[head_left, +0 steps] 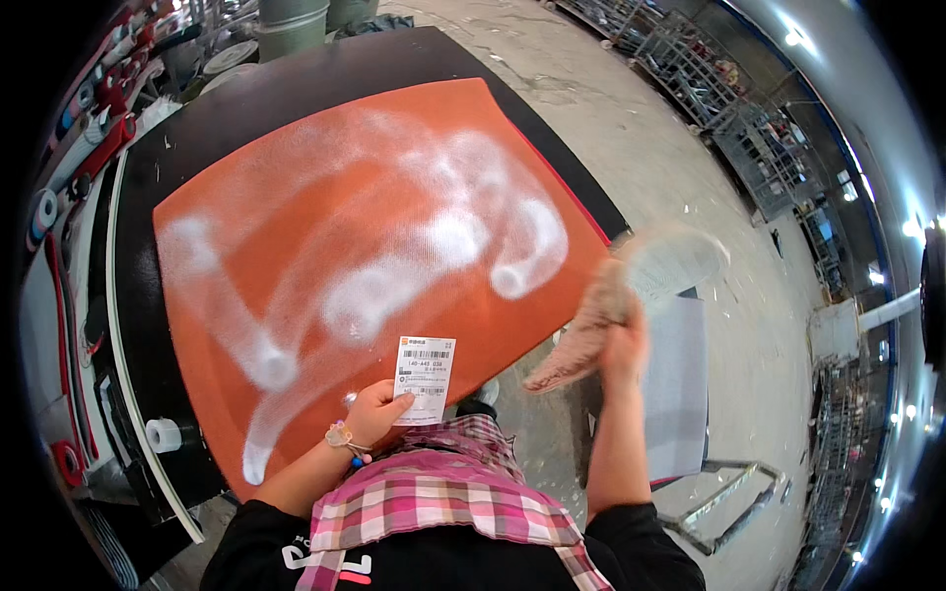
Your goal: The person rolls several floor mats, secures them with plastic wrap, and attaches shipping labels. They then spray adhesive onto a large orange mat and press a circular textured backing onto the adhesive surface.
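My left hand [376, 414] pinches a white printed label [425, 379] between thumb and fingers, just above the near edge of an orange sheet. This orange sheet [296, 266] lies over a black tabletop and carries white powdery streaks and patches. Off the sheet's right edge, my right hand [625, 340] is closed round a wrinkled pinkish-brown cloth [579, 347]. Motion blurs the cloth, and a pale smeared shape [675, 261] fans out above the hand; I cannot tell whether both are one thing.
The black table [414, 54] shows around the sheet, with a white roll [164, 434] at its left edge. Rolls of material [74, 148] crowd the far left. At right are a grey panel [675, 384], a metal frame [724, 502] and wire cages [759, 158].
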Demonstrator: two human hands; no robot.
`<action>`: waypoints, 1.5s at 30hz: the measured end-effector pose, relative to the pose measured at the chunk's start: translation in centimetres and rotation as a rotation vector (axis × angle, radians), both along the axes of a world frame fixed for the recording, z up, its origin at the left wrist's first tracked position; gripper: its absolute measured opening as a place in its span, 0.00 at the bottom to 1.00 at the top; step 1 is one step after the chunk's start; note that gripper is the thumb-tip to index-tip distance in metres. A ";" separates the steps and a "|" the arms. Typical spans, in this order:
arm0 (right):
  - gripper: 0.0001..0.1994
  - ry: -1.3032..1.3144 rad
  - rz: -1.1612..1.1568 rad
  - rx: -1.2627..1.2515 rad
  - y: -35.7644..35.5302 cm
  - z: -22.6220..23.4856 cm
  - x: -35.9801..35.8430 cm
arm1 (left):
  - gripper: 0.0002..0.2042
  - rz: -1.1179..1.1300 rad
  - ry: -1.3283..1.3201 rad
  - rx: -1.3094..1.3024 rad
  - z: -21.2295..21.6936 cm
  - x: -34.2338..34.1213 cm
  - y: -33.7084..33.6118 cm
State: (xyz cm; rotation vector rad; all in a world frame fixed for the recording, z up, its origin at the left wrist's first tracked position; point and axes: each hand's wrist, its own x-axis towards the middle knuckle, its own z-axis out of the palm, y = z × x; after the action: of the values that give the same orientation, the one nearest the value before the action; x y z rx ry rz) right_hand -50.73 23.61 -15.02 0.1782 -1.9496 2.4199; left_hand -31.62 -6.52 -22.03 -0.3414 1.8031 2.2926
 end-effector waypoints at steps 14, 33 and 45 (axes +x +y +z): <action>0.40 0.732 0.858 1.357 -8.4 -9.6 -12.1 | 0.08 0.638 0.061 -0.909 -5.1 -8.1 11.8; 0.12 0.635 0.323 1.417 -17.3 -13.0 -34.6 | 0.06 0.726 0.008 -1.059 -8.1 -8.2 12.0; 0.13 0.605 0.528 1.349 0.6 -13.0 -22.3 | 0.09 0.566 0.014 -1.271 -6.4 -10.6 12.4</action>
State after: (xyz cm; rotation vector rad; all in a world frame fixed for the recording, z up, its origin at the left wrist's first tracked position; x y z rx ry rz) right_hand -72.99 24.21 -28.06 1.3208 -2.8920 0.5068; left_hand -42.19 5.90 -28.43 -1.0918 3.2224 0.9586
